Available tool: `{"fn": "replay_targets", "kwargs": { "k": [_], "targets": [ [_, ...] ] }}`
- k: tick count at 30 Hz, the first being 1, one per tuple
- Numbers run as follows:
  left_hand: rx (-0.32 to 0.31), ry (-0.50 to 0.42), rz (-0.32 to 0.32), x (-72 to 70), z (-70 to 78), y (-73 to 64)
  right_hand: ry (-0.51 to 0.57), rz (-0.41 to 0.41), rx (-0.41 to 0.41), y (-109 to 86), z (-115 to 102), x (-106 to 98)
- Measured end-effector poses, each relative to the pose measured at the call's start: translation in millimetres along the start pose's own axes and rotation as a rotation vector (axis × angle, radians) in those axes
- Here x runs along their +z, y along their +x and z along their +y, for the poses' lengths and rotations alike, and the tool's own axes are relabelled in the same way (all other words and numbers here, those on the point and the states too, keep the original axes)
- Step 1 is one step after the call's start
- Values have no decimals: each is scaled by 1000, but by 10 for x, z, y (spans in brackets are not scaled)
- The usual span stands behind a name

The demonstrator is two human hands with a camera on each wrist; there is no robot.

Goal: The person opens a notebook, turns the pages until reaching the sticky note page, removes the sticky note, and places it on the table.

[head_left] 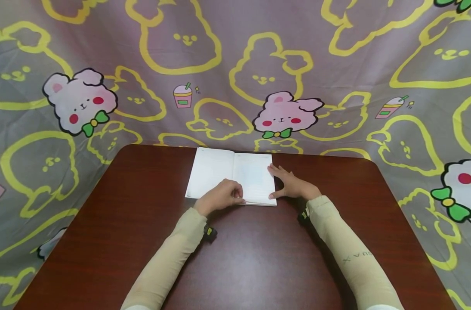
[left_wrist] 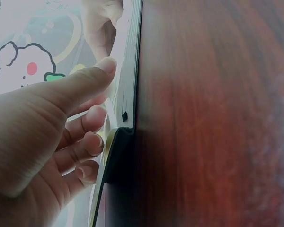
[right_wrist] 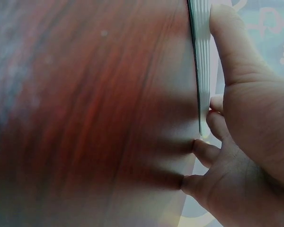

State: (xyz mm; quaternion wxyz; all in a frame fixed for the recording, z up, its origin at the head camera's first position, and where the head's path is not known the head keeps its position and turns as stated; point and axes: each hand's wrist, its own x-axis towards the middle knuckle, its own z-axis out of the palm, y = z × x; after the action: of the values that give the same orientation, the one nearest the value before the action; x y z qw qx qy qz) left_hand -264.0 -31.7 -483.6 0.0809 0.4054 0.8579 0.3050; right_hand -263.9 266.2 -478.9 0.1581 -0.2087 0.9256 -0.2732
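Observation:
An open book [head_left: 253, 176] with near-white pages lies towards the far side of the table. Faint print shows on its right page; the left page [head_left: 210, 170] looks blank. My left hand [head_left: 221, 196] is at the near edge by the spine. Its thumb [left_wrist: 87, 85] rests along the right-hand pages, while its loosely bent fingers lie by the left side of the fold. At the book's right edge my right hand [head_left: 291, 183] spreads its fingers, with the thumb on the near right corner. The dark cover [left_wrist: 120, 153] shows from below in the left wrist view.
The brown wooden table [head_left: 243, 258] has rounded far corners. Behind it and at both sides hangs a grey curtain [head_left: 220, 125] with cartoon rabbits and yellow outlines. Small dark cameras [head_left: 210, 234] sit on both wrists, over pale sleeves [head_left: 169, 258].

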Motion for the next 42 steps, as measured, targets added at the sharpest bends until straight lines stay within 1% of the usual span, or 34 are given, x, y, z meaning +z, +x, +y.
{"fn": "replay_targets", "kwargs": {
  "k": [4,7,13,18,22,26,33,38,42],
  "targets": [
    [16,50,6,0,17,-23,-4,0,-2,5,-1,8],
    [22,113,11,4,28,-37,-14,-3,-6,13,5,13],
    [30,221,9,-5,81,-46,6,4,-22,5,7,-3],
    [68,353,8,-10,122,-50,-7,14,-38,-17,25,-22],
    [97,423,29,-17,138,-64,10,47,-51,-30,46,-42],
    [118,440,53,-45,142,-92,20,63,-35,-42,87,-65],
    [143,430,115,-113,128,-174,2,75,-28,-26,147,-49],
    [133,443,145,-111,118,-211,7,49,-30,21,109,-2],
    [133,450,202,-111,145,-228,5,23,-7,46,43,14]
  ]
}}
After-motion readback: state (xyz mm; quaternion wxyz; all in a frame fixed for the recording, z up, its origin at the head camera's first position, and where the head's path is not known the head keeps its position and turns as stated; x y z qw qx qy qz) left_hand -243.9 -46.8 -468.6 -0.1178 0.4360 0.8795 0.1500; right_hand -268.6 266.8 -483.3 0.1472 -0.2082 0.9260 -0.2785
